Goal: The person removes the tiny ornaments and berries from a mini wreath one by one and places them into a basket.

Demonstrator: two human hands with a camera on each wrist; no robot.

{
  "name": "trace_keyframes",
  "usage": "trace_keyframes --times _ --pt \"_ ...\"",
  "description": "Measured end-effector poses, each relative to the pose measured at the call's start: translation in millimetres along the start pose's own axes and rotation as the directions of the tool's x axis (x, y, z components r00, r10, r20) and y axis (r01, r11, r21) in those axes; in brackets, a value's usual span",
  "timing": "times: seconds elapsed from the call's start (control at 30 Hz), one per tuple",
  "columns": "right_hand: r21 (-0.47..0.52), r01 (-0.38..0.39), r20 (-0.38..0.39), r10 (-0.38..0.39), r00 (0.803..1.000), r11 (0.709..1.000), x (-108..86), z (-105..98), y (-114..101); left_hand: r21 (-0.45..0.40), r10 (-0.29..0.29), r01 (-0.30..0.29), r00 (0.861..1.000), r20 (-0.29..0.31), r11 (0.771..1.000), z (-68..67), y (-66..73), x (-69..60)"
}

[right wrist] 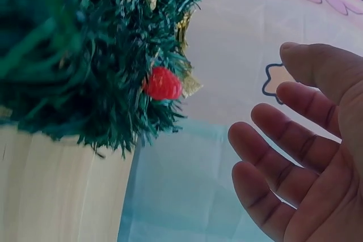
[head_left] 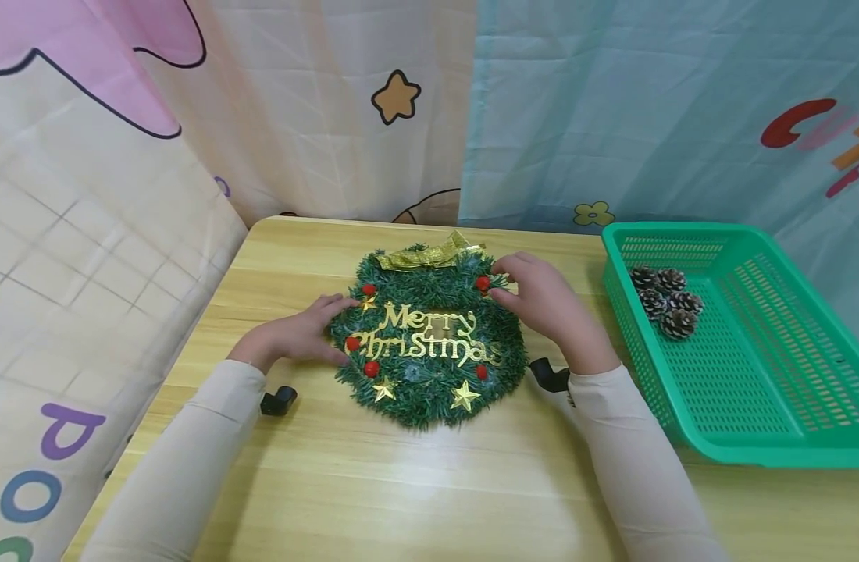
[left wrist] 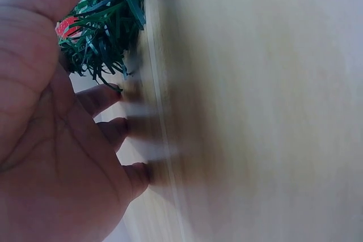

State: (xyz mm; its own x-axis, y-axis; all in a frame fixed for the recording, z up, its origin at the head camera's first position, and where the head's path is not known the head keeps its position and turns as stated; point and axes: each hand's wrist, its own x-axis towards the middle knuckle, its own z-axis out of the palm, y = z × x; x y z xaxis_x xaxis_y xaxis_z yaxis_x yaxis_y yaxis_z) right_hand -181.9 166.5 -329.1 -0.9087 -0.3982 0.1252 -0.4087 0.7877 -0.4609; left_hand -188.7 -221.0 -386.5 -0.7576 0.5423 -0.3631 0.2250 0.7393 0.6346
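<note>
A green tinsel wreath [head_left: 415,402] lies flat on the wooden table, with gold "Merry Christmas" lettering [head_left: 440,343] across its middle. Red berries [head_left: 371,369], gold stars [head_left: 465,396] and a gold ribbon bow [head_left: 429,255] decorate it. At the wreath's left edge is my left hand [head_left: 299,332], fingers spread; in the left wrist view its fingertips [left wrist: 139,177] are down by the tabletop beside the greenery. Near the upper right edge, my right hand [head_left: 545,300] has loosely bent fingers; the right wrist view shows it apart from the wreath, holding nothing.
To the right stands a green plastic basket [head_left: 707,449] with several frosted pine cones [head_left: 679,324] in its far left corner. Printed curtains [head_left: 556,117] hang behind the wooden table [head_left: 415,499] and along its left side. A small black piece [head_left: 278,400] shows by my left wrist.
</note>
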Motion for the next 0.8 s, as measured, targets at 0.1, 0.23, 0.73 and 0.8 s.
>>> trace_keyframes --times 0.1,0.23,0.73,0.8 --pt "0.010 0.011 -0.001 -0.011 1.000 1.000 3.4 1.9 -0.9 0.001 -0.002 0.002 1.000 0.002 1.000 0.2 0.0 0.0" --pt "0.024 0.019 -0.019 -0.018 1.000 1.000 8.0 2.9 -3.2 -0.001 -0.005 0.005 1.000 0.002 1.000 -0.1 0.3 0.0" --pt "0.051 -0.020 0.040 0.018 0.999 0.998 26.6 14.0 4.5 0.003 -0.006 0.006 1.000 -0.001 1.000 0.6 -1.1 -0.4" --pt "0.051 -0.027 0.043 0.025 0.999 0.998 28.3 15.1 5.9 0.005 -0.004 0.004 1.000 -0.001 1.000 0.5 -1.2 -0.2"
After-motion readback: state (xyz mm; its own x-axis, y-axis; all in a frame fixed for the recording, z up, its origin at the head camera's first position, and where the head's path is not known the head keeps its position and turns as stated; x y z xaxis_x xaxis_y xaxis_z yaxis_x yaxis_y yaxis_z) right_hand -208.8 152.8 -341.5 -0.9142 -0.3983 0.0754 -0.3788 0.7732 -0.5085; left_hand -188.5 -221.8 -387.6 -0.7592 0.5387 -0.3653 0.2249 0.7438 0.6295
